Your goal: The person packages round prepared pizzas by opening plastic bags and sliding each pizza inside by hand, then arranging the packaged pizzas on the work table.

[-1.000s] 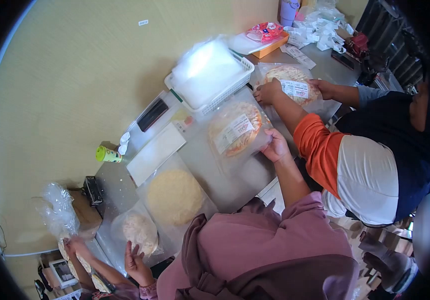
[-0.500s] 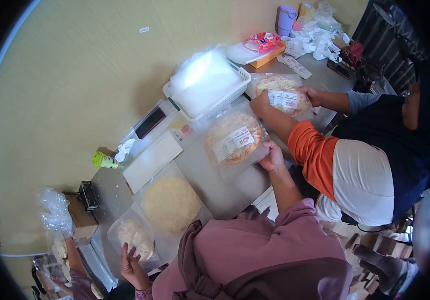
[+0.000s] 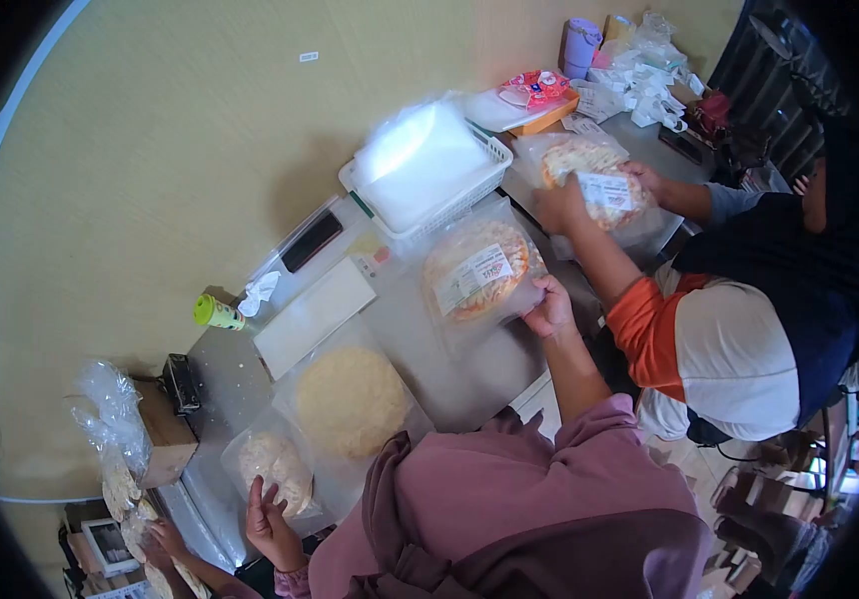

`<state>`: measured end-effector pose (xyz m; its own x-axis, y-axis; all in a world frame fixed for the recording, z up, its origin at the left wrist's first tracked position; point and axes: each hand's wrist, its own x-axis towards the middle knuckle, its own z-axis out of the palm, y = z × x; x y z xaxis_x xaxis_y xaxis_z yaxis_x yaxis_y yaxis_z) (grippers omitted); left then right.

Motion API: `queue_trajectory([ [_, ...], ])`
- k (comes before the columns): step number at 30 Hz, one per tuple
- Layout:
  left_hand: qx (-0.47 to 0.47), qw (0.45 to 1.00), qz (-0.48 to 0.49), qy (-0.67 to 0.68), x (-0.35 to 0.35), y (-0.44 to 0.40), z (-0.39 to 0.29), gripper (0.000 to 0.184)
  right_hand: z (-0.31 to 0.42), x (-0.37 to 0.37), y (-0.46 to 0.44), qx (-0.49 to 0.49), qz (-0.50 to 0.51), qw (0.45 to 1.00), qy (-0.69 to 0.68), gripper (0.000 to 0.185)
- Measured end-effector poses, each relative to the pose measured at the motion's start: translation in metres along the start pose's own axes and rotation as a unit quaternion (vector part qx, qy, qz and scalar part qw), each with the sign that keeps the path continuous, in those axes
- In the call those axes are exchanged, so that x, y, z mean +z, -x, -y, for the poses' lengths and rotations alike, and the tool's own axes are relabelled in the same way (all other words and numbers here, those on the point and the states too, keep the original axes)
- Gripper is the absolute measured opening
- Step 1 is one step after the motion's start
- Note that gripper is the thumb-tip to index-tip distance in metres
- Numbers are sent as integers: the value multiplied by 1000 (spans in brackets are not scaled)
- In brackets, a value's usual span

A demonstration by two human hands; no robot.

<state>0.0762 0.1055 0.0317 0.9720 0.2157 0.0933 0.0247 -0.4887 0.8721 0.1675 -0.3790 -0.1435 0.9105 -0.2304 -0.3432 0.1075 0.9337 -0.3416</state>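
My right hand (image 3: 552, 307) is closed on the right edge of a clear bag holding a labelled pizza (image 3: 479, 270). That bag is over the metal table (image 3: 415, 344). At the lower left, my left hand (image 3: 272, 521) has its fingers apart beside a bag with a smaller pale round item (image 3: 275, 469), and nothing shows in it; whether it touches the bag is unclear. A larger bagged round, pale yellow base (image 3: 350, 401) lies between my hands.
A co-worker at the right holds another bagged pizza (image 3: 594, 180). Along the wall are a white basket of clear bags (image 3: 497, 165), a phone (image 3: 313, 241), a white board (image 3: 315, 317) and a green cup (image 3: 218, 312). Another person's hand (image 3: 168, 539) is at the lower left.
The co-worker's bagged pizza at the right has tilted. The other person's hand at the lower left has moved among flat round pieces. My hands stay in nearly the same places.
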Motion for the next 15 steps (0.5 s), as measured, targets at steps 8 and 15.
queue_trajectory([
  [8,-5,1000,-5,11,-8,1,8,36,35,14,-4,-65,-5,998,3,33],
  [15,-17,1000,1,-13,-12,2,6,34,144,-19,-51,-109,37,989,90,41],
])
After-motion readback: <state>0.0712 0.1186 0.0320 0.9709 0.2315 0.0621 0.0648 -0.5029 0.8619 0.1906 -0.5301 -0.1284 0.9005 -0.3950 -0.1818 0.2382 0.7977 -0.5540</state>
